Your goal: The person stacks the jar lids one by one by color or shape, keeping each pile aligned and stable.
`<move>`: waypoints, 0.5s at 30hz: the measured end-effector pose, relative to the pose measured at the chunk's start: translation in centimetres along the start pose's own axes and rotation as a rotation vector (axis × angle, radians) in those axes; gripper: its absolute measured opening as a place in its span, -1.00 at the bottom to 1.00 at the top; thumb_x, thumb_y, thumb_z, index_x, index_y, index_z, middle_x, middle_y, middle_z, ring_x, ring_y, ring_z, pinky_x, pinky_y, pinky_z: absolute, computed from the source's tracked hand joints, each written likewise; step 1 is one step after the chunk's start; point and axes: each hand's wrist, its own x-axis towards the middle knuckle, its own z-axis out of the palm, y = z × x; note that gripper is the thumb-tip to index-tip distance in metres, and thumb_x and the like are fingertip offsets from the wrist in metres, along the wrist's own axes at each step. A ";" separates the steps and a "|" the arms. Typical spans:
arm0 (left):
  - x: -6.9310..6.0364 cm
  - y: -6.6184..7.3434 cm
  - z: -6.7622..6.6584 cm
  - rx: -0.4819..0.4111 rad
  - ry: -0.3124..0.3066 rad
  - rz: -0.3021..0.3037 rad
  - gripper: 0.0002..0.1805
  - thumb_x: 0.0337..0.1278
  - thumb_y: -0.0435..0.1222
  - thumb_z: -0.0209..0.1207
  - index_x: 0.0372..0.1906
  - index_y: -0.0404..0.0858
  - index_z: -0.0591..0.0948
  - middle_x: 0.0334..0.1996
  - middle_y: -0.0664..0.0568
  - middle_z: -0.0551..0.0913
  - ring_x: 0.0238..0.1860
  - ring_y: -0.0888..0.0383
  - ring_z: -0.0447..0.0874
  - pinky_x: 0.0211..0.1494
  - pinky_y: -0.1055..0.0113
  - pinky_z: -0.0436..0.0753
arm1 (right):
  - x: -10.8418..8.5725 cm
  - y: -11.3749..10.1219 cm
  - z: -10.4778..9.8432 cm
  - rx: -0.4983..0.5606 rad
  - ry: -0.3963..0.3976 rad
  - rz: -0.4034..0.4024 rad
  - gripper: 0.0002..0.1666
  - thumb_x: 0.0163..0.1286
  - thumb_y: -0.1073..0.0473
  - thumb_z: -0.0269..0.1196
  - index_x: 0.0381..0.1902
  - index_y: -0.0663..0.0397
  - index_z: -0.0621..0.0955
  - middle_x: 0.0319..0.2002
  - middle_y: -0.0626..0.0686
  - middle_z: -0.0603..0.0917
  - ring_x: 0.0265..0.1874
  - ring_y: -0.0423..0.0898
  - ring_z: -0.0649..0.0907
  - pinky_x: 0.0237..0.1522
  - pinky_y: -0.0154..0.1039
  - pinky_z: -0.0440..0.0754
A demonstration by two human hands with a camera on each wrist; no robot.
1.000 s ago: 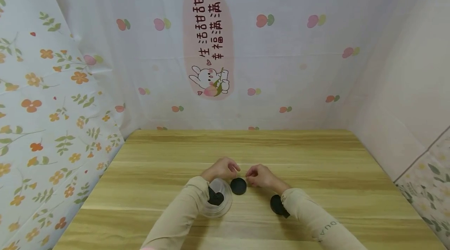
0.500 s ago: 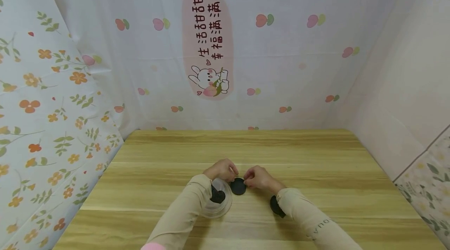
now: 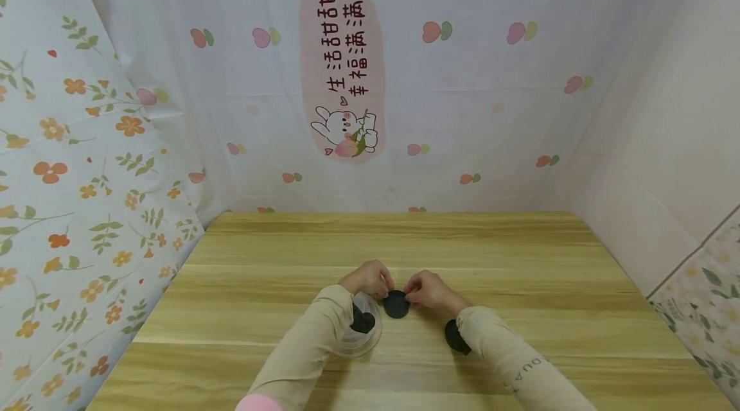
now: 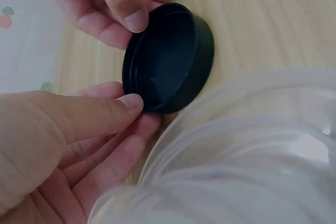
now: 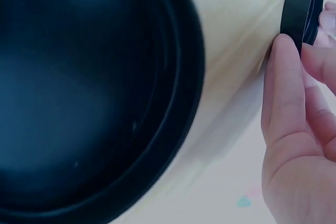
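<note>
A black round screw lid (image 3: 396, 304) is pinched between both hands, tilted, its hollow inside facing the left wrist camera. My left hand (image 3: 372, 279) has the thumb on the rim and fingers beneath, and the left wrist view shows that hand (image 4: 79, 145) at the lid's near side. On the opposite edge my right hand (image 3: 429, 289) grips with thumb and fingertips; in the right wrist view the lid's side wall (image 5: 295, 9) meets its fingers. Under the left wrist stands a clear plastic container (image 4: 252, 145), partly covered by the sleeve.
A second black lid-like round thing (image 5: 181, 93) fills the left of the right wrist view; in the head view a dark shape (image 3: 453, 336) sits by the right cuff. The wooden table (image 3: 514, 250) ends at a printed cloth backdrop (image 3: 480, 109).
One second ago the lid lay on the table with the right fingers apart from it. Both hands have since closed on its edge, and it has shifted slightly to the right and tilted.
</note>
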 end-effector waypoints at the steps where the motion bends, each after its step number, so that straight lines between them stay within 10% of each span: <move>1: -1.2 1.4 -0.5 -0.022 0.002 -0.008 -0.78 -0.38 -0.59 0.23 -0.58 -0.21 0.65 -0.65 0.03 0.59 -0.66 0.21 0.54 -0.60 0.41 0.54 | 0.0 0.0 -0.1 0.000 0.000 -0.002 -0.90 0.07 0.48 0.19 -0.39 0.43 0.57 -0.55 0.06 0.58 -0.59 -0.11 0.60 -0.52 -0.27 0.59; 6: -6.8 8.0 -2.5 -0.106 0.055 -0.083 -0.86 -0.25 -0.64 0.18 -0.50 -0.41 0.62 -0.64 -0.08 0.59 -0.62 0.12 0.60 -0.53 0.39 0.58 | -0.2 0.7 -1.0 0.015 0.007 0.015 -0.88 0.09 0.46 0.18 -0.37 0.41 0.59 -0.53 0.05 0.59 -0.58 -0.13 0.60 -0.50 -0.28 0.60; 15: -6.8 9.6 -1.1 -0.254 0.113 -0.070 -0.93 -0.16 -0.63 0.16 -0.46 -0.51 0.58 -0.64 -0.17 0.57 -0.55 -0.04 0.64 -0.55 0.37 0.59 | -0.9 2.1 -2.9 0.075 -0.004 0.038 -0.86 0.12 0.45 0.17 -0.34 0.44 0.58 -0.47 0.08 0.60 -0.51 -0.11 0.62 -0.43 -0.26 0.61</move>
